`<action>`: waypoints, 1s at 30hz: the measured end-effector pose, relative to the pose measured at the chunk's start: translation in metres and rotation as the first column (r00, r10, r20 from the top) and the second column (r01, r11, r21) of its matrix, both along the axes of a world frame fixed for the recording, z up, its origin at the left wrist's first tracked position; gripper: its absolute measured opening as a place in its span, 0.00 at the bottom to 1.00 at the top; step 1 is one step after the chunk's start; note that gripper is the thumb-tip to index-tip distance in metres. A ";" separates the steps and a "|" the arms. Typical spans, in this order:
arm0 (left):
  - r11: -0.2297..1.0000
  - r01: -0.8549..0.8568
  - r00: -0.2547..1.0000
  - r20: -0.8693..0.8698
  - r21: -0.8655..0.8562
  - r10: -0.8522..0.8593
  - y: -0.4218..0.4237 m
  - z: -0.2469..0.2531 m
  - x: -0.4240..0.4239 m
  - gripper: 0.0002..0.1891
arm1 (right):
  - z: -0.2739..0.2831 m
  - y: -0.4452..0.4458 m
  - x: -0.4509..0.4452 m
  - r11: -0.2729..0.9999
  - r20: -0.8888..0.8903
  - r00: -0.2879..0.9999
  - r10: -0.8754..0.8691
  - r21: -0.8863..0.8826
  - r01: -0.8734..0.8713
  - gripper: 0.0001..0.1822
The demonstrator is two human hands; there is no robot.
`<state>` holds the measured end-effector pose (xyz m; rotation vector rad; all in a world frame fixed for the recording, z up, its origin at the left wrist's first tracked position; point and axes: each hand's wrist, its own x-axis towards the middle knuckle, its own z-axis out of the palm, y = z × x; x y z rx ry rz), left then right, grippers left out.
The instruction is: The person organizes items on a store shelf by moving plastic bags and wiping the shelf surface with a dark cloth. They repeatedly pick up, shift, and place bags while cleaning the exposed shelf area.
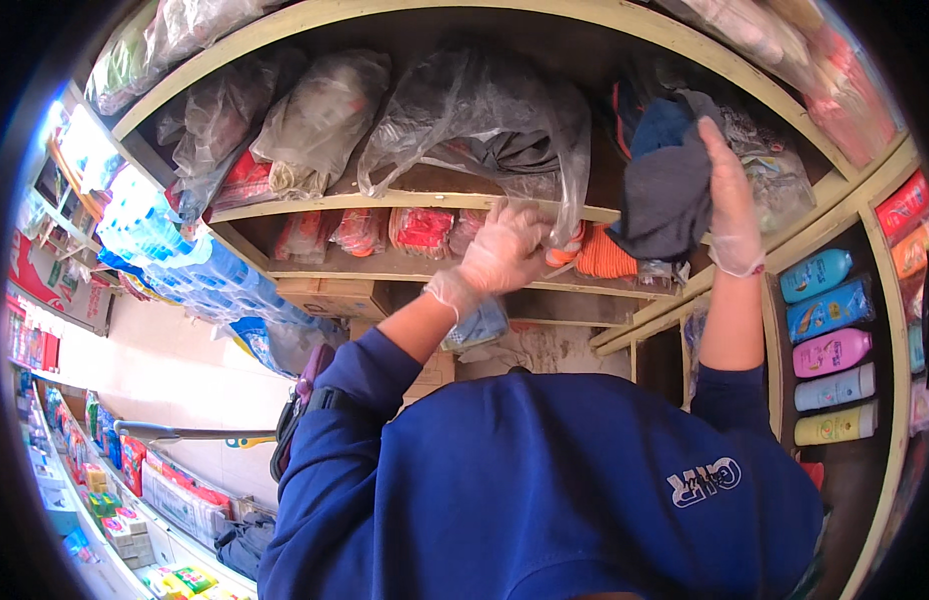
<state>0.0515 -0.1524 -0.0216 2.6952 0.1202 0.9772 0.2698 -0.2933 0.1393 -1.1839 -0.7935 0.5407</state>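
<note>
My left hand point(507, 246), in a clear plastic glove, is at the front edge of the wooden shelf point(314, 208), next to the hanging handle of a clear plastic bag point(573, 176). Motion blurs its fingers, and whatever they may hold is hidden. Dark grey folded fabric point(521, 152) shows inside that bag's mouth. To the right, my gloved right hand point(731, 187) is upright with its fingers straight, lying along the side of a dark grey cloth item point(665, 199). This cloth droops over the shelf edge; its thumb side is hidden. Blue fabric point(659, 127) sits behind it.
Filled plastic bags point(322, 112) occupy the shelf's left. Below are packaged red goods point(422, 231) and an orange ribbed bundle point(607, 259). Shampoo bottles point(832, 352) line the right-hand shelves. Wrapped water bottles point(232, 277) and a cardboard box point(333, 298) are at lower left.
</note>
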 end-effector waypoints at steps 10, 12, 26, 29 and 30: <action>0.993 -0.117 0.983 -0.142 0.026 0.119 -0.018 -0.038 -0.010 0.15 | -0.101 0.096 -0.060 0.946 0.972 0.093 0.215 -0.231 0.226 0.28; 0.988 -0.135 0.990 -0.027 0.077 0.137 -0.017 -0.040 -0.012 0.14 | -0.123 0.098 -0.068 0.948 0.972 -0.085 0.218 -0.191 0.257 0.24; 0.996 -0.088 0.994 -0.068 -0.018 0.087 -0.007 -0.047 -0.016 0.19 | -0.122 0.073 -0.049 0.886 0.933 0.109 0.344 -0.360 0.292 0.21; 0.976 -0.082 0.995 -0.076 -0.202 0.068 -0.006 -0.052 -0.016 0.22 | -0.121 0.052 -0.031 0.871 0.818 0.372 0.438 -0.489 0.051 0.23; 0.958 -0.065 0.997 -0.061 -0.280 0.050 -0.006 -0.052 -0.015 0.23 | -0.126 0.041 -0.023 0.876 0.722 0.595 0.354 -0.479 0.060 0.26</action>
